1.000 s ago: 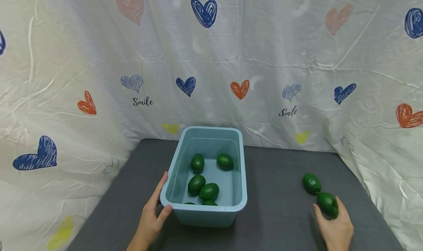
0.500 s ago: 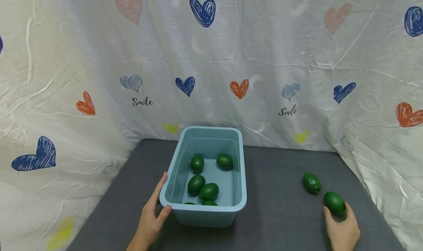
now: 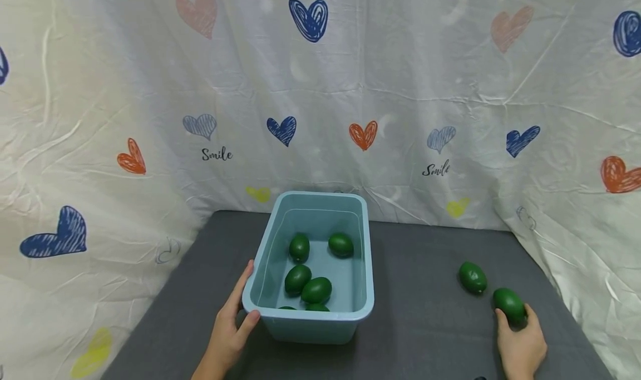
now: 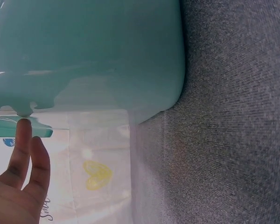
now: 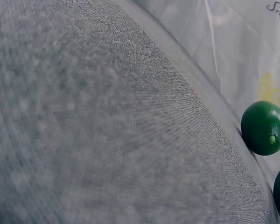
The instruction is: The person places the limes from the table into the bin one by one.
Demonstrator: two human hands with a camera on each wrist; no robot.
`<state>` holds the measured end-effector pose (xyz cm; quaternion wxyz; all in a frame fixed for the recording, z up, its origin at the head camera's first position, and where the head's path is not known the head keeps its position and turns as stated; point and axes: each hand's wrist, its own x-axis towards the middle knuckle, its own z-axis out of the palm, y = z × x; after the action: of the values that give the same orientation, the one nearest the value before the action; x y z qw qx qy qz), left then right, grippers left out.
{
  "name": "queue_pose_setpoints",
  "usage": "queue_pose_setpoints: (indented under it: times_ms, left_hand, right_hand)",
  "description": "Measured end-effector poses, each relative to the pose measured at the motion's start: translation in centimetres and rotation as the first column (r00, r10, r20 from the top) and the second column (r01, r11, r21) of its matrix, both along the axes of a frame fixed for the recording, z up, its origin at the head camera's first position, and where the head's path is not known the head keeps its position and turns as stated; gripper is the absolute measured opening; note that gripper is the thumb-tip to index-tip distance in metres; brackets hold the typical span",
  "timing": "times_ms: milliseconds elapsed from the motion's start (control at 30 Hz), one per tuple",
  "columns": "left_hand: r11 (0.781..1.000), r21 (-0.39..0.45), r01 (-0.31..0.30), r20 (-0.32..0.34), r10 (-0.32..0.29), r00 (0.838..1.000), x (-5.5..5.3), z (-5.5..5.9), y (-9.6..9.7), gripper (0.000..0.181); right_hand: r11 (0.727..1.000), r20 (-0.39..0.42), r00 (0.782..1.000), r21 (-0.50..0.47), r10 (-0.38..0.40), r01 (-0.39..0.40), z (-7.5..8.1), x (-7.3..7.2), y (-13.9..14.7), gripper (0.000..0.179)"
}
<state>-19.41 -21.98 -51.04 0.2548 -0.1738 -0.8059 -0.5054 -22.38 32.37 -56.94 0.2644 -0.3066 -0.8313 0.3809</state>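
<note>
A light-blue plastic bin (image 3: 310, 316) stands on the table. My left hand (image 3: 227, 332) holds its near left corner, thumb at the front rim and fingers along the left side. In the left wrist view, fingers (image 4: 24, 140) reach up under the bin's rim (image 4: 18, 127). Several dark green avocados lie inside, among them one avocado (image 3: 316, 290) near the front; the near wall partly hides others. Over on the right, my right hand (image 3: 522, 344) grips an avocado (image 3: 508, 304) between thumb and fingers. Just beyond it another avocado (image 3: 473, 277) lies apart on the table.
Dark grey cloth (image 3: 420, 302) covers the table. Behind and at both sides hangs a white curtain (image 3: 400, 63) printed with hearts. A small dark object (image 3: 480, 378) shows at the bottom edge of the head view, too little of it to identify.
My right hand has moved slightly right with its avocado, opening a gap from the other loose avocado it nearly touched. My left hand and the bin stay put.
</note>
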Motion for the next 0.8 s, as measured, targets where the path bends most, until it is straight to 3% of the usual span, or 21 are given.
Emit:
queue_pose_setpoints:
  times_ms: [233, 467, 800]
  left_hand:
    - [1.0, -0.014, -0.005, 0.043, 0.005, 0.999, 0.1, 0.0, 0.0, 0.082]
    - [1.0, 0.014, 0.0, 0.011, 0.0, 1.0, 0.0, 0.0, 0.1, 0.083]
    - [1.0, -0.021, 0.006, 0.04, -0.006, 0.999, -0.1, -0.3, -0.3, 0.082]
  right_hand:
    - [1.0, -0.011, 1.0, -0.017, -0.01, 0.01, -0.3, 0.1, 0.0, 0.066]
    - [1.0, -0.051, 0.999, -0.007, -0.02, 0.019, -0.1, 0.1, -0.1, 0.064]
    - [1.0, -0.016, 1.0, -0.024, -0.015, 0.015, 0.3, 0.5, -1.1, 0.066]
